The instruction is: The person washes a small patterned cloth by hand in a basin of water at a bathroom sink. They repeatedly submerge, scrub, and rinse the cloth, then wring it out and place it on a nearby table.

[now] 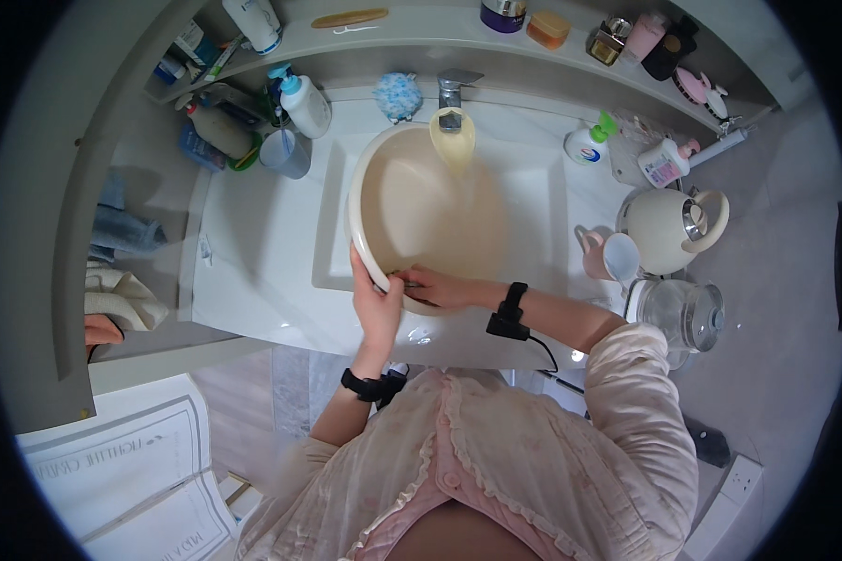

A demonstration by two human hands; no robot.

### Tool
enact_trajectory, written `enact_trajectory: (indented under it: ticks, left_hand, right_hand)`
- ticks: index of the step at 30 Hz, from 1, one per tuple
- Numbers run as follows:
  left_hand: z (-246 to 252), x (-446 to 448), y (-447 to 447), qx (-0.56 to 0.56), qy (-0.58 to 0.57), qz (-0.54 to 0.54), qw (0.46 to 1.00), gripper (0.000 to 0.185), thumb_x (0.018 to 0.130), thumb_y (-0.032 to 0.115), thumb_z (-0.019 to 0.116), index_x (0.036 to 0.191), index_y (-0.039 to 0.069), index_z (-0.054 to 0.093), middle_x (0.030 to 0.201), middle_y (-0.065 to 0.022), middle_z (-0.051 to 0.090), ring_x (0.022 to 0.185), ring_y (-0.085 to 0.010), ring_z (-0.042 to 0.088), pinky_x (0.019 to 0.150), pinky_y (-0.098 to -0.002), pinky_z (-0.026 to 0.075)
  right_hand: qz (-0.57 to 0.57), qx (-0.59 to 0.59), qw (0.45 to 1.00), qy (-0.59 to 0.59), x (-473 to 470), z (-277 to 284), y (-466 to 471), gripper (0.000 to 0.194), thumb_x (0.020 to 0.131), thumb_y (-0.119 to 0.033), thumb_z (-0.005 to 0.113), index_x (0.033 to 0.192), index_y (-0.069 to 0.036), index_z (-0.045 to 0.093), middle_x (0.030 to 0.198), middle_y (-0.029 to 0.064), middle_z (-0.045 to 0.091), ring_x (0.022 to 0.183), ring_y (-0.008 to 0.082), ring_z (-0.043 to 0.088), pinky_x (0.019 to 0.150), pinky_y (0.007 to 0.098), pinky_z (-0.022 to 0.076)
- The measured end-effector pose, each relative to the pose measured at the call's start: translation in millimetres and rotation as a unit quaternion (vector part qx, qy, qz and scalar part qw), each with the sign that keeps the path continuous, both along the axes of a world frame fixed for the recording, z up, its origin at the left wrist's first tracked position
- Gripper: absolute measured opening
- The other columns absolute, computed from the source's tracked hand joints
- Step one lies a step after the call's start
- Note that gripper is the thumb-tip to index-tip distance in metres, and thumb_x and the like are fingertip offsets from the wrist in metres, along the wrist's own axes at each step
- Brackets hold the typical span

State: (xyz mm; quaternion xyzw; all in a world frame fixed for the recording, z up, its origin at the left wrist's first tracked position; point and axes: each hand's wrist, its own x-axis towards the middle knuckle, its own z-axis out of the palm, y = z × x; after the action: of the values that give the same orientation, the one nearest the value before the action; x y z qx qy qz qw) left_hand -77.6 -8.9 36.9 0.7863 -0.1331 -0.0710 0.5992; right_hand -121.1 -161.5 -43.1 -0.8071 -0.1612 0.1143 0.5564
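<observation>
A cream plastic basin stands tilted in the white rectangular sink. My left hand grips its near-left rim, thumb over the edge. Inside the near wall, my right hand presses down with bent fingers. Something small and dark shows at those fingers, too covered to name or to tell whether it is held. Water runs into the basin from the metal faucet, through a pale yellow spout extender.
A blue-white bath puff sits behind the basin. Left are a pump bottle and a grey cup. Right stand a green-topped pump bottle, pink mug, cream kettle and glass jar. A shelf holds toiletries above.
</observation>
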Motion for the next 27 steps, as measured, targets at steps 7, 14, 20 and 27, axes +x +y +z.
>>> enact_trajectory:
  ticks: [7,14,20,27]
  left_hand:
    - [36.7,70.0,7.0,0.029,-0.065,-0.103,0.992,0.079,0.076,-0.004,0.054,0.15,0.007,0.03,0.138,-0.0155,0.052,0.122,-0.0217,0.055,0.101,-0.0297,0.042]
    - [26.5,56.7,7.1,0.185,-0.035,-0.043,0.981,0.071,0.077,0.0,0.062,0.143,0.003,0.038,0.117,-0.0169,0.059,0.108,-0.024,0.06,0.091,-0.0334,0.048]
    - [-15.0,-15.7,-14.4,-0.003,0.044,0.066,0.997,0.072,0.08,0.003,0.063,0.144,0.005,0.031,0.102,-0.0134,0.059,0.091,-0.0225,0.062,0.081,-0.0334,0.051]
    - [5.8,21.2,-3.8,-0.031,-0.035,-0.017,0.999,0.079,0.077,-0.005,0.057,0.15,0.006,0.027,0.131,-0.0143,0.055,0.115,-0.0237,0.059,0.095,-0.0321,0.047]
  right_hand:
    - [0.041,-0.488,0.872,-0.007,17.1,-43.3,-55.2,0.036,0.093,-0.024,0.047,0.126,-0.026,0.061,0.126,0.0085,0.055,0.122,0.0282,0.049,0.097,0.044,0.0418]
    - [0.042,-0.356,0.932,0.059,8.9,-43.2,-35.7,0.03,0.095,-0.023,0.047,0.122,-0.018,0.061,0.121,0.0096,0.055,0.116,0.0289,0.05,0.098,0.0438,0.04]
    - [-0.014,0.018,0.998,0.057,18.6,-13.9,3.9,0.032,0.097,-0.022,0.048,0.127,-0.013,0.056,0.121,0.014,0.055,0.115,0.0343,0.048,0.105,0.041,0.0349]
    - [0.024,-0.071,0.997,0.022,15.9,-18.4,-0.6,0.035,0.093,-0.018,0.05,0.128,-0.015,0.055,0.127,0.0069,0.054,0.119,0.0317,0.049,0.106,0.0409,0.0339]
